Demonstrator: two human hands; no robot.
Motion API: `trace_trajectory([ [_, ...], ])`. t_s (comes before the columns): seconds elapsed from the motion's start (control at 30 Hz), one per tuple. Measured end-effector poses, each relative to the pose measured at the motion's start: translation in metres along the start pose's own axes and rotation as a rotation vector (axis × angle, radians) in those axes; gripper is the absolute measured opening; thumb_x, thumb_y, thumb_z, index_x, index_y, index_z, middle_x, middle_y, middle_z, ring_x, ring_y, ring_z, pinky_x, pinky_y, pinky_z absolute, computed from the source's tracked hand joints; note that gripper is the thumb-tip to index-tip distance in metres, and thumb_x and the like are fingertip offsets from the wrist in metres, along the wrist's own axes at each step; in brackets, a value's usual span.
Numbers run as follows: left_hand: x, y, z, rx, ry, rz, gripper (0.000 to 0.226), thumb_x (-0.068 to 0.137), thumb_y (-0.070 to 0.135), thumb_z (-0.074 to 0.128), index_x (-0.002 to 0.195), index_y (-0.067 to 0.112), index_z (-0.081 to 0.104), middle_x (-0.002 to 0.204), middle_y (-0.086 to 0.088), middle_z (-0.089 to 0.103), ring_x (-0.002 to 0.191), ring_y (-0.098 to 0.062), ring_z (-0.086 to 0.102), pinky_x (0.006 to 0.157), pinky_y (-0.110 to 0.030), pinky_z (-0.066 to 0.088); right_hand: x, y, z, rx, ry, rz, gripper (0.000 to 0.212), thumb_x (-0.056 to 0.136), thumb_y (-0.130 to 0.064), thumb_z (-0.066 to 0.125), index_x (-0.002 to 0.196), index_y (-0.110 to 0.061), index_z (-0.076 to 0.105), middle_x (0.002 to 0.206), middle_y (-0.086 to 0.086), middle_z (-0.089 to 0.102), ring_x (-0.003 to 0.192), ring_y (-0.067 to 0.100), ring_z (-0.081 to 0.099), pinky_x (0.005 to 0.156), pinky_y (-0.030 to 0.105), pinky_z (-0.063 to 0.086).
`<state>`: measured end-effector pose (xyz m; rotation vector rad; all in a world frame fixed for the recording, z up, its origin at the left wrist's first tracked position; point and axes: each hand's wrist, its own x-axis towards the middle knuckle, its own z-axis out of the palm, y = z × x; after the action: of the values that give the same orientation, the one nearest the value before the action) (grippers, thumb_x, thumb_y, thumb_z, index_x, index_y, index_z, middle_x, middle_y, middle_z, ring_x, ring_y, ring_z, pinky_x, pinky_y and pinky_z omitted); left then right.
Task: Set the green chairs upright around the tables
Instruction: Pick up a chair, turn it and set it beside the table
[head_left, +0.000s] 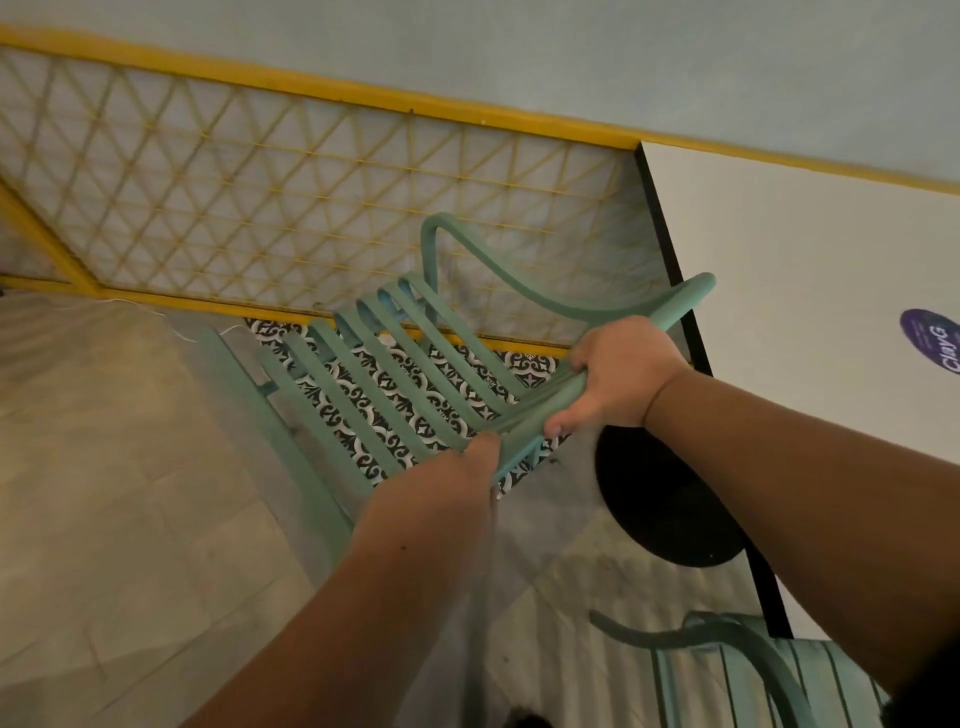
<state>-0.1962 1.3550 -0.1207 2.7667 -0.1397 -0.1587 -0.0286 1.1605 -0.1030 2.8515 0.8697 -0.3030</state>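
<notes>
Chair being moved: a green chair (395, 374) with long slats sits in the middle of the frame, tipped over at a slant. Its curved arm loops up toward the top middle.
Right hand: the right hand (621, 374) is closed tight around the chair's top rail, right of the middle.
Left hand: the left hand (467, 467) is at the low end of the same rail, just below the middle. It looks like it is holding on, but its fingers are hidden, so I cannot tell for sure.
Table: a white table (810, 291) with a dark edge fills the right side. The chair's top rail comes close to the table's edge.
Step now: I think the person is lifting or turning this chair to stand it up by the table.
Next move: it looks like the chair needs swinging until its legs point down at the floor (114, 467), then setting down next to the table without bumping it.
Other chair: a second green chair (737, 670) shows at the bottom right. The frame edge and the right arm cut it off, so I cannot tell if it stands right.
Hard to see: the chair's legs are blurry on the left side. The table's round black base (665, 499) is partly behind the arm. A purple sticker (932, 338) on the table is cut off at the right edge.
Behind: a yellow fence (291, 197) with crossed wires fills the upper left.
</notes>
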Motion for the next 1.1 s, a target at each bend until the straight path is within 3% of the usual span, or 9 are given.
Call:
trace_trajectory([
  [0.2,-0.008,-0.023,-0.008,0.016,-0.036,0.030,0.033,0.104,0.035,0.044,0.136,0.031,0.039,0.083,0.006,0.058,0.063,-0.015,0.056,0.064,-0.040,0.058,-0.014,-0.027,-0.004,-0.055,0.007,0.031,0.122,0.024,-0.113,-0.003,0.071,-0.025,0.067,0.064,-0.005,0.062,0.061,0.016,0.062,0.064,0.034,0.056],
  [0.53,-0.025,-0.049,-0.027,0.076,-0.076,0.133,0.033,0.102,0.037,0.046,0.135,0.034,0.044,0.079,0.009,0.057,0.063,-0.011,0.056,0.059,-0.032,0.053,-0.042,-0.060,-0.007,-0.006,-0.029,0.112,0.104,0.032,-0.112,0.009,0.059,-0.024,0.057,0.059,-0.007,0.058,0.056,0.013,0.058,0.052,0.029,0.045],
  [0.7,-0.026,-0.067,-0.034,0.099,-0.118,0.144,0.033,0.102,0.041,0.046,0.135,0.037,0.044,0.083,0.007,0.062,0.062,-0.009,0.056,0.053,-0.029,0.047,-0.046,-0.079,-0.008,0.023,-0.048,0.164,0.107,0.032,-0.113,0.010,0.063,-0.024,0.060,0.063,-0.006,0.061,0.057,0.013,0.059,0.054,0.028,0.049],
  [0.83,-0.026,-0.082,-0.043,0.117,-0.137,0.148,0.026,0.100,0.042,0.047,0.126,0.038,0.046,0.088,0.007,0.065,0.070,-0.014,0.060,0.058,-0.031,0.047,-0.044,-0.092,-0.010,0.031,-0.076,0.206,0.106,0.035,-0.114,0.015,0.066,-0.025,0.063,0.062,-0.006,0.063,0.056,0.013,0.061,0.053,0.027,0.048],
  [1.0,-0.022,-0.103,-0.054,0.155,-0.186,0.142,0.013,0.099,0.046,0.047,0.107,0.037,0.050,0.081,0.011,0.060,0.068,-0.008,0.057,0.056,-0.029,0.040,-0.040,-0.108,-0.011,0.041,-0.084,0.230,0.109,0.038,-0.115,0.012,0.069,-0.026,0.066,0.062,-0.005,0.065,0.056,0.013,0.063,0.057,0.028,0.054],
  [1.1,-0.019,-0.112,-0.058,0.167,-0.199,0.128,0.015,0.098,0.050,0.048,0.097,0.035,0.049,0.081,0.011,0.060,0.071,-0.010,0.057,0.061,-0.030,0.044,-0.039,-0.116,-0.013,0.058,-0.091,0.244,0.109,0.039,-0.115,0.011,0.069,-0.025,0.065,0.063,-0.005,0.065,0.057,0.013,0.062,0.059,0.028,0.055],
])
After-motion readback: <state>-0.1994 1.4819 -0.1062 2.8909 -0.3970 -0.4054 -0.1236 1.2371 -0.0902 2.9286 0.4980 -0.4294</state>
